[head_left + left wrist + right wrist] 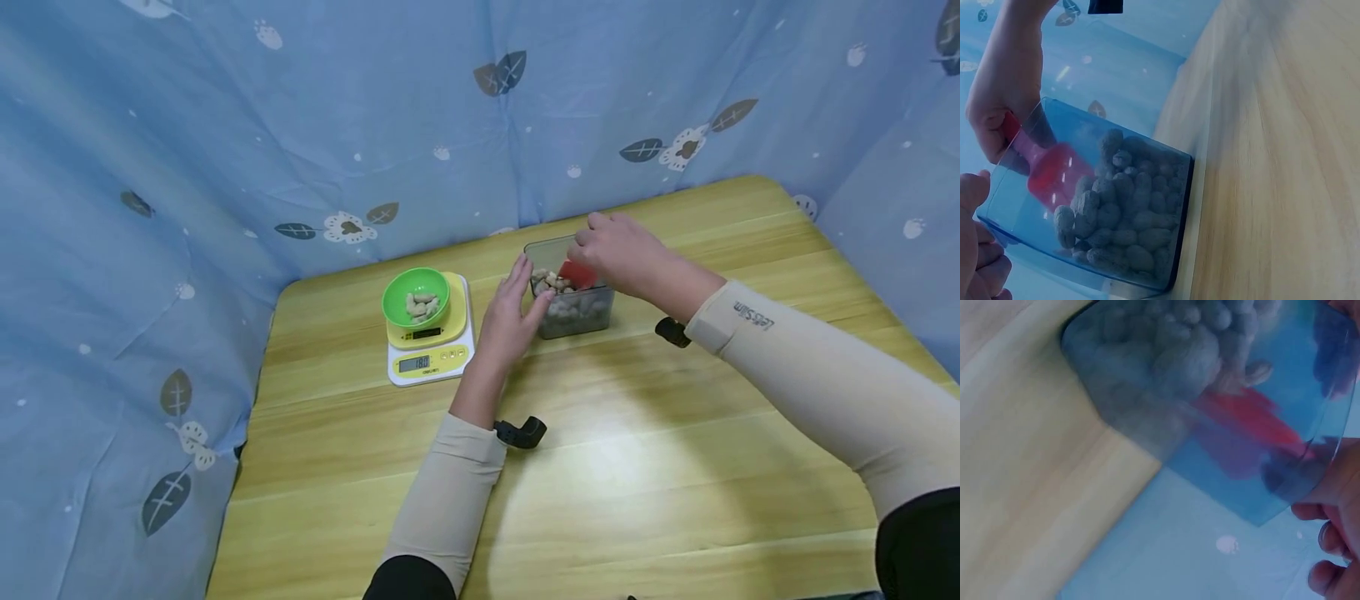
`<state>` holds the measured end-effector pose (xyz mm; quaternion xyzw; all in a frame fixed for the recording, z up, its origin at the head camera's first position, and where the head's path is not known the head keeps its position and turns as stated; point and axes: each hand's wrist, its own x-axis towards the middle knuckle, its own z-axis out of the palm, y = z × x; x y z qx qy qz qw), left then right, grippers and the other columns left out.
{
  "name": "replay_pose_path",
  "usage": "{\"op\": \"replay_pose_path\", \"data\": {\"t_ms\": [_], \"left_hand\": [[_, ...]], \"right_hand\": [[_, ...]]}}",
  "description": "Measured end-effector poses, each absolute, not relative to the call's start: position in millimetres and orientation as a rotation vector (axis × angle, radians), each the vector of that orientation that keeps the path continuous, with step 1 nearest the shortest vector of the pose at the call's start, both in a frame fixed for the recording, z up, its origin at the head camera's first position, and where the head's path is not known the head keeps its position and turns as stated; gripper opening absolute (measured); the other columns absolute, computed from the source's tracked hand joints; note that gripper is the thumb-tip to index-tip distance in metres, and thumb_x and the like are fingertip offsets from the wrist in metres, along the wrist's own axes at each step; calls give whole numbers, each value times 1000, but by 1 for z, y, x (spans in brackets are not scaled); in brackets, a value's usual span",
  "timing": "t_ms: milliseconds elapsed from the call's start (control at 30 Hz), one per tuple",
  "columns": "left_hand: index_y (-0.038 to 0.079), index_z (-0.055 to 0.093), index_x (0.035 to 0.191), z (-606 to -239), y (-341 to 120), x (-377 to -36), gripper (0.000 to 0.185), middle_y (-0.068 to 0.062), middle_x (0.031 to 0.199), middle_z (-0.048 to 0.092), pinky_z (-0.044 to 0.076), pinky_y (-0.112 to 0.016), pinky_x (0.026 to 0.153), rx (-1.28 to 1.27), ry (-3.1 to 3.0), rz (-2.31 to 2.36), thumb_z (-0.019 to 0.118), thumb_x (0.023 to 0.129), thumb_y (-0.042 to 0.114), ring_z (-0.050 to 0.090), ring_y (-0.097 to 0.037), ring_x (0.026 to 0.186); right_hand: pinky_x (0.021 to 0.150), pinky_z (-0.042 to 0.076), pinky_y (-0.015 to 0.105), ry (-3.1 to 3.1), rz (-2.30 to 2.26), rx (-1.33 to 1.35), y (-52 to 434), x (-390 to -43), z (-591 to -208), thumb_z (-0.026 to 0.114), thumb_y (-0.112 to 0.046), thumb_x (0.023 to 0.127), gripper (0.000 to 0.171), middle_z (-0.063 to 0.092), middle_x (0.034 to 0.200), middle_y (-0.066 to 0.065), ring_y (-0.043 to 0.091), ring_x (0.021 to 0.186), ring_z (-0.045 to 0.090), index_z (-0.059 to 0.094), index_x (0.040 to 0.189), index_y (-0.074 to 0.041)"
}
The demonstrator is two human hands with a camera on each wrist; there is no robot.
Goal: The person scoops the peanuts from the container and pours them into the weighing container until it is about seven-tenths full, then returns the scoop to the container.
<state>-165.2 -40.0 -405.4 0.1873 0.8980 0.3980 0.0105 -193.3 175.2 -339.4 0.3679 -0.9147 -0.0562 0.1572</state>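
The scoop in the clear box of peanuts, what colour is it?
Red. The scoop shows best in the left wrist view.

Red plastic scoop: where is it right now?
Head view: the red plastic scoop is inside the clear plastic peanut container, held by the right hand, right of the scale.

A pale wooden surface (675,467) with rounded corners, glossy under overhead light, stands enclosed on three sides by draped blue fabric (225,125) printed with grey leaves and white flowers, hanging close behind and beside it.
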Motion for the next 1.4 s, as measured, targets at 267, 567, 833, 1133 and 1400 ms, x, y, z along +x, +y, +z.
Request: {"op": "replay_pose_path", "data": {"t_ms": [267, 567, 833, 1133, 1400], "left_hand": [[20, 26, 157, -405, -38, -164, 66, 7, 165, 17, 18, -36, 124, 590, 2853, 1191, 49, 101, 47, 22, -22, 150], [20, 24, 158, -402, -38, -162, 71, 10, 165, 13, 16, -35, 124, 548, 2869, 1157, 44, 100, 56, 19, -20, 151], [17, 26, 157, -403, -36, -161, 69, 9, 165, 13, 15, -35, 124, 558, 2876, 1168, 47, 101, 51, 20, -20, 151], [19, 26, 157, -405, -35, -160, 68, 13, 164, 13, 22, -41, 123, 538, 2869, 1201, 47, 101, 51, 21, -26, 150], [22, 24, 157, -406, -34, -160, 67, 15, 164, 13, 21, -38, 122, 536, 2881, 1198, 47, 101, 51, 21, -22, 151]], "right_hand": [[56, 40, 35, -2703, 94, 1057, 176, -190, -334, 71, 12, 78, 21, 69, 78, 7, 26, 70, 48, 74, 85, -8], [66, 46, 39, -2782, 228, 977, 168, -183, -336, 69, 11, 76, 17, 71, 81, 11, 29, 71, 56, 73, 81, -5], [76, 54, 44, -2969, 424, 834, 174, -179, -326, 66, 10, 75, 19, 73, 83, 8, 30, 79, 64, 74, 84, -4], [72, 51, 44, -2992, 534, 738, 171, -182, -331, 64, 4, 83, 14, 73, 88, 10, 28, 77, 62, 74, 90, -5], [74, 47, 42, -3094, 769, 597, 181, -186, -338, 67, -5, 87, 22, 72, 100, 16, 27, 80, 57, 73, 108, 0]]}}
